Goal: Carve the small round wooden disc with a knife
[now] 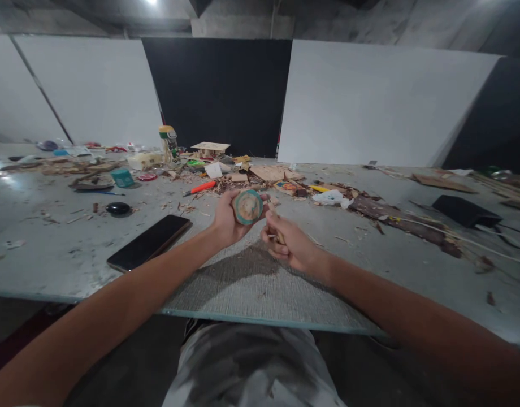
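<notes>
My left hand [229, 219] is closed around a round wooden disc [248, 207] with a teal-painted rim and a bare, marked centre facing me. Just to its right, my right hand [287, 240] grips a slim wooden-handled tool [279, 235], its upper end pointing toward the disc's right edge. The tip of that tool is too small to make out. Both hands are raised a little above the table, close together. A black phone [150, 242] lies on the table beside my left forearm.
On the grey table [370, 271] lie wood shavings, an orange cutter [203, 187], a teal jar [122, 177] and a black mouse-like object [118, 208]. A bark strip [382, 212] and a black box with a cable [467, 211] are rightward. Behind stands a yellow-capped bottle [168, 141].
</notes>
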`<act>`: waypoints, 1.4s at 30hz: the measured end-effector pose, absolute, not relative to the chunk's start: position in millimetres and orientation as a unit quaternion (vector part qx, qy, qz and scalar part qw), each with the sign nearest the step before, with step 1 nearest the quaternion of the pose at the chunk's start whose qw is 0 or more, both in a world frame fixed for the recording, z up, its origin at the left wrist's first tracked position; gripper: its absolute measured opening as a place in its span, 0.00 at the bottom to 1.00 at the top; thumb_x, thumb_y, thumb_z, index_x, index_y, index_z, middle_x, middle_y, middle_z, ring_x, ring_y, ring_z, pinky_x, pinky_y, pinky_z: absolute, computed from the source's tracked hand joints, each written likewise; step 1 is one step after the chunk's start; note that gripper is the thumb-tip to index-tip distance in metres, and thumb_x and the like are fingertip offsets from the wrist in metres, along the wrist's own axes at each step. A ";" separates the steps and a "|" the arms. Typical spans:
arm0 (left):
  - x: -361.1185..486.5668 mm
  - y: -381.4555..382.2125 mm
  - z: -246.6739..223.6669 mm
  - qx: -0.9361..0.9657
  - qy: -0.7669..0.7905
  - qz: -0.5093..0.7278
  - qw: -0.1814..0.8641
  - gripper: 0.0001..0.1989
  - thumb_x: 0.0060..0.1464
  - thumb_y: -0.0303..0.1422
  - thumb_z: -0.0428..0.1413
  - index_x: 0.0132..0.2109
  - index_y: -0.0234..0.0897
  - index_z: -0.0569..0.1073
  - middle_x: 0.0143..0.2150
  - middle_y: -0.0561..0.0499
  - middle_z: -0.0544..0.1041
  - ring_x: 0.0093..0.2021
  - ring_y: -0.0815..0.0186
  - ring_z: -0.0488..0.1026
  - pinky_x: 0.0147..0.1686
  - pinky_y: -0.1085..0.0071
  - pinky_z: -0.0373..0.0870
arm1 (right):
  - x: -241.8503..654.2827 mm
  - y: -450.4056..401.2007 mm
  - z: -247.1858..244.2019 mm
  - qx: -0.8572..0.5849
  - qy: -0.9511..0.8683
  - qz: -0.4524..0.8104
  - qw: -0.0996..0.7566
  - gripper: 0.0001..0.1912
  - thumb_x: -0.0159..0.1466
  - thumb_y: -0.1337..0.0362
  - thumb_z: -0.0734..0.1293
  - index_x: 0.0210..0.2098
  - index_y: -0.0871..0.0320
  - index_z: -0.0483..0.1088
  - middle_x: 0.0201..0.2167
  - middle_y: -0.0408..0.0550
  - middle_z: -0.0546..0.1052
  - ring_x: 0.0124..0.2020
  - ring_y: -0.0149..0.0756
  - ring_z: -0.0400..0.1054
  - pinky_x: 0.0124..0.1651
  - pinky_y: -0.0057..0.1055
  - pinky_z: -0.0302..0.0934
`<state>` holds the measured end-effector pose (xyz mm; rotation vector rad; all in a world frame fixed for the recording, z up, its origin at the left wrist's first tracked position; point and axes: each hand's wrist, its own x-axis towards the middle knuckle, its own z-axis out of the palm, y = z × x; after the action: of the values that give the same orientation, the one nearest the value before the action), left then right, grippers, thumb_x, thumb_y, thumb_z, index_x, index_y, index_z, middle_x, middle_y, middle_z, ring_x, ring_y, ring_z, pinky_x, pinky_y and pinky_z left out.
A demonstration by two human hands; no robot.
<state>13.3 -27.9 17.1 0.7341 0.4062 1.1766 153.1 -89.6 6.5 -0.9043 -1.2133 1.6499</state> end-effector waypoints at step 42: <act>-8.1 -16.6 18.5 0.392 0.182 0.381 0.817 0.19 0.53 0.35 0.44 0.47 0.32 0.72 0.38 0.40 0.79 0.35 0.51 0.78 0.35 0.52 0.74 | 183.2 -78.5 9.3 -0.434 -0.858 0.109 0.252 0.15 0.70 0.57 0.55 0.38 0.58 0.70 0.31 0.49 0.75 0.30 0.36 0.65 0.33 0.30 0.50</act>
<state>-8.1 -16.6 18.5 0.8348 0.3887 0.8127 183.2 -78.5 9.3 -1.1813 -2.3343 0.2978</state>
